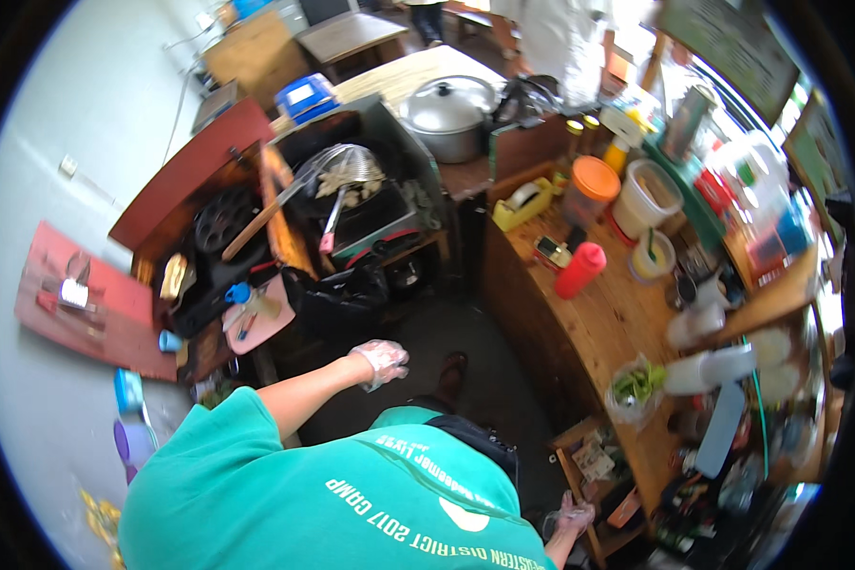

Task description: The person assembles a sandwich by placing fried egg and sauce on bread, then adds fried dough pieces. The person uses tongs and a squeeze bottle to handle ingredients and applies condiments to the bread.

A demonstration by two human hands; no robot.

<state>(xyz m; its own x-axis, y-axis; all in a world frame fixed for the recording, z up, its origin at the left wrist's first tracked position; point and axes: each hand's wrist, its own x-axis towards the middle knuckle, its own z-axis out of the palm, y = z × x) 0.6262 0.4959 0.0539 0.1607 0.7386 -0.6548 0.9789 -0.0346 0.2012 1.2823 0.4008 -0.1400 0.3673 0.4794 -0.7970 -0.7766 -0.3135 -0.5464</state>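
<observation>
My left hand, in a clear plastic glove, hangs over the dark floor beside the cooking stand. Its fingers are loosely bent and apart, with nothing visible in them. My right hand, also gloved, is low at the right, its fingers closed at the front edge of an open wooden drawer. Papers and small items lie inside the drawer. Ahead on the left, a wire skimmer with a wooden handle rests over a dark pan, with pale food pieces and a pink-handled utensil there.
A lidded silver pot stands at the back. On the wooden counter are a red squeeze bottle, tubs, a yellow tape dispenser and bagged greens. A black bag hangs below the stove. Someone in white stands beyond.
</observation>
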